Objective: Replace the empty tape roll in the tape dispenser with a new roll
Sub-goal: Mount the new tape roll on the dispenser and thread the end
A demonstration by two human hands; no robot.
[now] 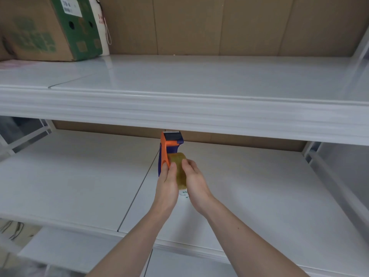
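Observation:
An orange and dark blue tape dispenser (169,145) is held above the middle white shelf (259,196), its cutter end pointing away from me. My left hand (166,184) grips its near left side. A yellowish clear tape roll (179,164) sits against the dispenser's body, and my right hand (194,182) is wrapped around the roll from the right. A small white item with green print (184,193) shows under my hands; most of it is hidden.
The upper white shelf (199,104) juts out just above the dispenser's far end. A cardboard box with green print (50,29) and a white bag (101,25) stand at its back left. Brown board lines the back. White shelf posts stand at both sides.

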